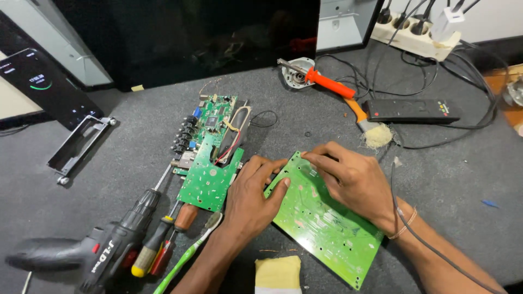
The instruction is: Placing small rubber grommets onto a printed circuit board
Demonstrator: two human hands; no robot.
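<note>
A large green circuit board (327, 228) lies solder side up on the grey mat in front of me. My left hand (251, 196) rests on its near-left edge, thumb pressed on the board. My right hand (348, 177) lies over its upper part, fingertips pinching at the top edge near the corner. What is under those fingertips is hidden. A black cable runs over my right wrist.
Two smaller green circuit boards (210, 179) lie to the left. A black power drill (109, 247), screwdrivers (158, 239) and a green toothbrush (188, 256) lie at front left. An orange soldering iron (327, 81), a brush (370, 130), a black remote (411, 110), a power strip (414, 38), a phone (43, 87) and a yellow sponge (278, 272) surround the work.
</note>
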